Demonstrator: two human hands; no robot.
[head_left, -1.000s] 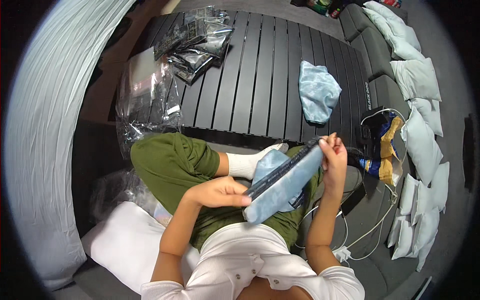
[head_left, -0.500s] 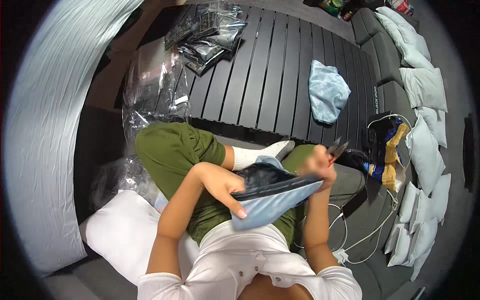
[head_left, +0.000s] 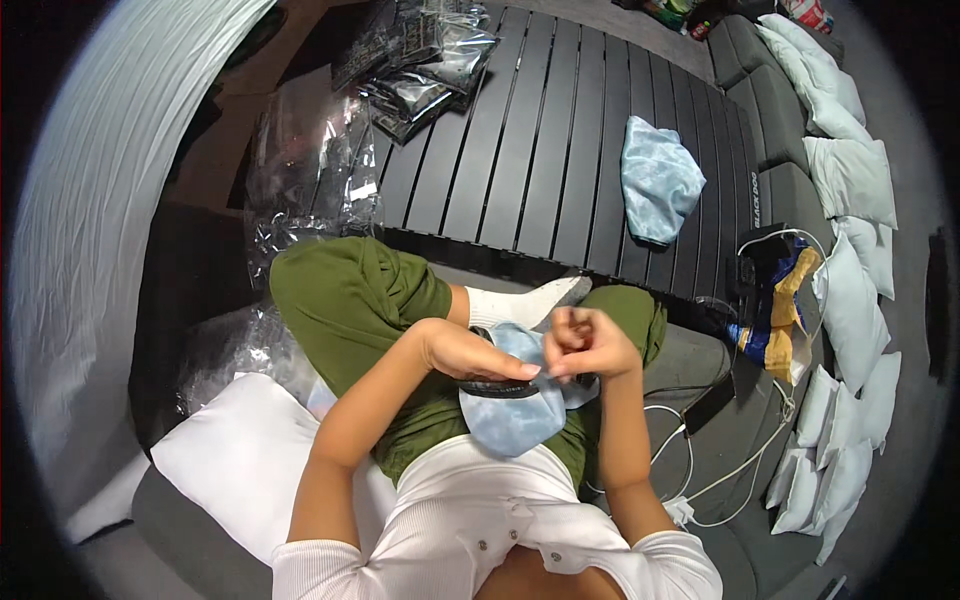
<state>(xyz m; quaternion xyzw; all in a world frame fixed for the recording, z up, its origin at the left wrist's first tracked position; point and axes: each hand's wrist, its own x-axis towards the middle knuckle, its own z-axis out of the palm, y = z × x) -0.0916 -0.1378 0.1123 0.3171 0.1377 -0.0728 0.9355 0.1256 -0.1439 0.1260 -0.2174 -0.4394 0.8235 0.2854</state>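
Over my lap, my left hand [head_left: 470, 355] grips a pale blue mottled cloth cap [head_left: 515, 420] by its black band, thumb on top. My right hand [head_left: 590, 348] is closed in a pinch just to the right of the left thumb, at the edge of the cloth. What lies between its fingertips is too small to make out. No scissors show in this hand now; its palm is hidden. Another pale blue mottled cloth piece [head_left: 660, 182] lies folded on the right part of the black slatted table [head_left: 545, 150].
Shiny black packets [head_left: 425, 75] are heaped at the table's far left, with clear plastic bags [head_left: 310, 165] beside them. A white pillow [head_left: 240, 460] is at my left. At right are white cables [head_left: 735, 485], a blue and gold bag [head_left: 785, 310] and several pale cushions [head_left: 855, 290].
My right hand has moved left and down to beside my left thumb. The dark-bladed snips seen in it earlier no longer show. The cap, earlier stretched open, now hangs bunched.
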